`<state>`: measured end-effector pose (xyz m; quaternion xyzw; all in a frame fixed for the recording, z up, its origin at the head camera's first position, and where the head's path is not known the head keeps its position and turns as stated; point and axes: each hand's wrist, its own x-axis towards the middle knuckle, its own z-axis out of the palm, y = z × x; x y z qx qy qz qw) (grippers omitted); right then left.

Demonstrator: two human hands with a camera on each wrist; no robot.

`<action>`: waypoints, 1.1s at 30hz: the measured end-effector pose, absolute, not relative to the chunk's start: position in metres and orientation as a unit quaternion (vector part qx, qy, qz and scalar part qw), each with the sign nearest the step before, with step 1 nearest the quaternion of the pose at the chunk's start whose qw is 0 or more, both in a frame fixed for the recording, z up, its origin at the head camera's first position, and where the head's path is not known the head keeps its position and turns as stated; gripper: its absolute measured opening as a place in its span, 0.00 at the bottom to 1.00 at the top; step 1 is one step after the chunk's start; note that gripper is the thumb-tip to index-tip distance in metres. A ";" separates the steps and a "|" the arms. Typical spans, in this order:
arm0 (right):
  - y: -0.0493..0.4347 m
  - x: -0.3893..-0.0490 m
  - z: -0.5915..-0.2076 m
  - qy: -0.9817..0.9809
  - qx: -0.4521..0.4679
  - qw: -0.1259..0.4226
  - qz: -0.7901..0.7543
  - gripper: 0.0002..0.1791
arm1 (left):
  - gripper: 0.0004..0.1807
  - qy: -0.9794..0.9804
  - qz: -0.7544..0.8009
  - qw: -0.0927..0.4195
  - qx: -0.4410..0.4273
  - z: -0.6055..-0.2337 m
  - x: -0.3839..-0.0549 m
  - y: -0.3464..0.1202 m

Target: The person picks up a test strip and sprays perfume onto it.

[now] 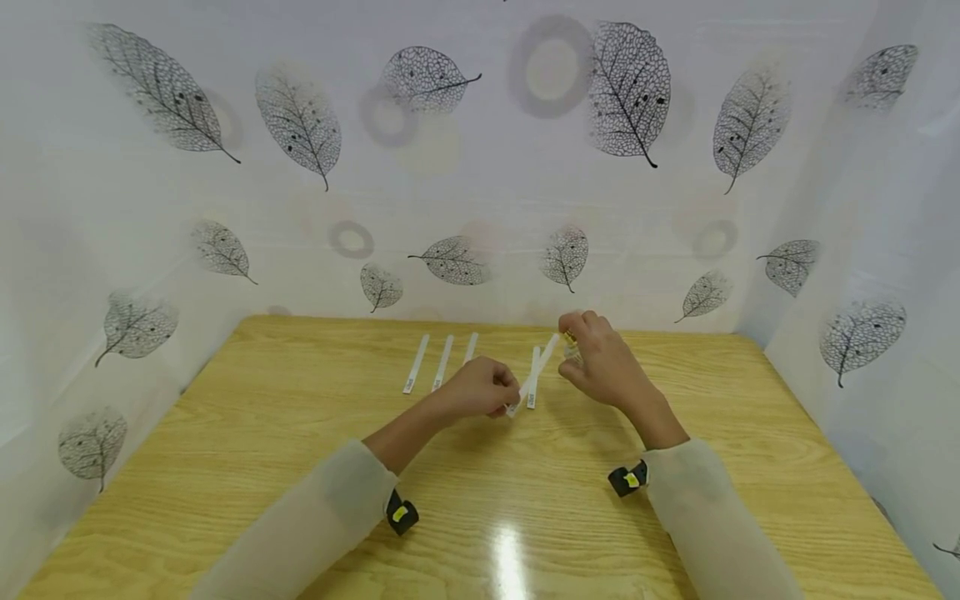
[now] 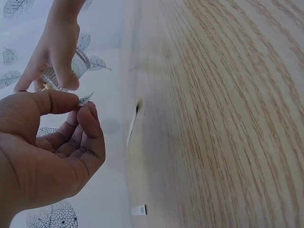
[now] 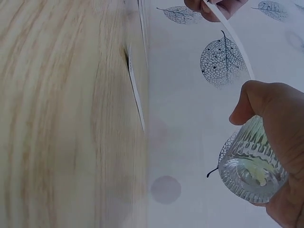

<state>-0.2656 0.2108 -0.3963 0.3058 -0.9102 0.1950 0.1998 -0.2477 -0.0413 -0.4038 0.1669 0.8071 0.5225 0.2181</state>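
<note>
In the head view my left hand (image 1: 480,387) pinches the lower end of a white paper test strip (image 1: 549,348) between thumb and index finger. The strip slants up toward my right hand (image 1: 603,358), which grips a small ribbed clear glass perfume bottle (image 3: 251,173) with a gold part near its top. The right wrist view shows the bottle's base tipped toward the camera and its upper part behind my fingers. Beneath the raised strip, another white strip (image 1: 532,392) lies on the table. Small print marks the pinched end in the left wrist view.
Several more white strips (image 1: 416,364) lie side by side to the left on the wooden table (image 1: 465,500); my left hand partly covers some. A pale curtain (image 1: 480,192) with leaf prints stands behind the table and at both sides. Black wrist cameras (image 1: 402,515) sit at the cuffs.
</note>
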 end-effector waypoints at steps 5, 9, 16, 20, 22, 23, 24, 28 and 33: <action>0.210 -0.267 -0.399 -0.903 0.320 0.219 0.188 0.25 | 0.04 0.806 0.523 0.218 0.171 -0.402 -0.246 -0.041; 0.209 -0.267 -0.400 -0.898 0.326 0.233 0.182 0.25 | 0.05 0.803 0.527 0.221 0.169 -0.401 -0.245 -0.042; 0.207 -0.267 -0.403 -0.892 0.329 0.258 0.174 0.24 | 0.05 0.801 0.529 0.225 0.166 -0.400 -0.244 -0.042; 0.206 -0.268 -0.404 -0.893 0.324 0.263 0.168 0.23 | 0.05 0.801 0.529 0.224 0.165 -0.400 -0.244 -0.041; 0.206 -0.268 -0.404 -0.896 0.317 0.262 0.165 0.23 | 0.05 0.802 0.529 0.226 0.163 -0.400 -0.244 -0.041; 0.206 -0.268 -0.403 -0.898 0.314 0.262 0.164 0.22 | 0.05 0.802 0.529 0.226 0.163 -0.400 -0.244 -0.042; 0.207 -0.268 -0.403 -0.899 0.311 0.261 0.163 0.22 | 0.05 0.802 0.529 0.227 0.162 -0.400 -0.243 -0.042; 0.206 -0.266 -0.401 -0.901 0.307 0.260 0.164 0.22 | 0.05 0.803 0.526 0.226 0.163 -0.400 -0.243 -0.043; 0.206 -0.265 -0.400 -0.900 0.308 0.259 0.168 0.24 | 0.06 0.802 0.527 0.226 0.165 -0.401 -0.243 -0.044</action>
